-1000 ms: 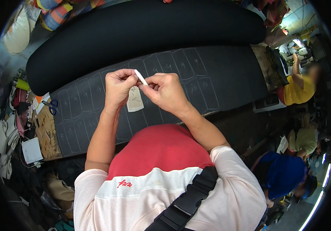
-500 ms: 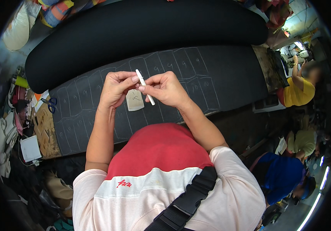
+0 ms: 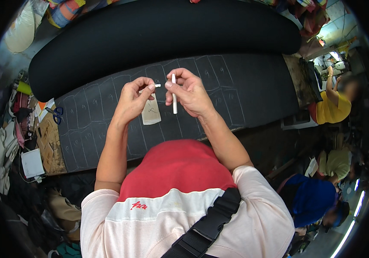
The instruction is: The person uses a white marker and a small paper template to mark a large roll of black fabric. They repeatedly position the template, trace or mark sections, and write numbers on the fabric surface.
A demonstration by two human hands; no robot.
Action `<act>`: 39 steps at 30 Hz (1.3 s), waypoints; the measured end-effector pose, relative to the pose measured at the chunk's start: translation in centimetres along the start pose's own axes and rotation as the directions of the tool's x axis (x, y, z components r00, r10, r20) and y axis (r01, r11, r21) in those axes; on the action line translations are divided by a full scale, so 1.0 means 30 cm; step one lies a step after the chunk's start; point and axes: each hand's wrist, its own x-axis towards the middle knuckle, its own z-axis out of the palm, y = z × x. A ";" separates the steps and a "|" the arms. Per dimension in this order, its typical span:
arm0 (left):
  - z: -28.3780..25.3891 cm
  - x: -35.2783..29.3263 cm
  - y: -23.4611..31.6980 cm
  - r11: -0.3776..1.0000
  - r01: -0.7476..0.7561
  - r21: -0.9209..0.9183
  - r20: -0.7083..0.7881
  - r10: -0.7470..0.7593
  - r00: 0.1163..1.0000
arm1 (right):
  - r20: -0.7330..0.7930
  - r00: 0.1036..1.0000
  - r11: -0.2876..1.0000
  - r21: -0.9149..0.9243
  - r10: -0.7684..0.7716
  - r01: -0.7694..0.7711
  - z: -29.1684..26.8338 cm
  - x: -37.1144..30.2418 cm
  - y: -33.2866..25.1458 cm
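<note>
Between the thumb and fingers of my right hand [image 3: 187,91] a slim white pen [image 3: 175,103] stands nearly upright. My left hand [image 3: 135,96] pinches a small white piece [image 3: 157,85], perhaps a cap, its tip pointing toward the pen but apart from it. Both hands are over black fabric [image 3: 261,86] marked with rows of white outlined shapes and numerals. Just below my left fingers lies a beige pattern card [image 3: 151,114] with a handwritten mark, its upper end partly covered by the hand.
A thick roll of black fabric [image 3: 163,34] spans the table's far side. Blue-handled scissors [image 3: 57,115] and brown card pieces [image 3: 47,135] lie at the left end. A white box-like item [image 3: 32,164] is beside them. Co-workers, one in a yellow shirt [image 3: 335,107], sit at right.
My hands have moved apart. The pen, earlier tilted between both hands, is now upright in my right hand alone, and a small white piece shows in my left fingers.
</note>
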 end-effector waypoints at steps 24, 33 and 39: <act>0.073 -0.021 0.102 0.758 0.158 -0.632 0.013 -0.193 0.981 | -0.136 0.985 0.991 -0.099 -0.104 0.091 0.064 -0.059 -0.047; 0.076 -0.007 0.061 0.801 0.098 -0.591 -0.026 -0.141 0.990 | -0.132 0.987 0.995 -0.057 -0.086 0.079 0.051 -0.071 -0.029; 0.074 -0.010 0.045 0.779 0.101 -0.619 -0.028 -0.151 0.988 | -0.165 0.980 0.987 -0.135 -0.112 0.090 0.058 -0.071 -0.015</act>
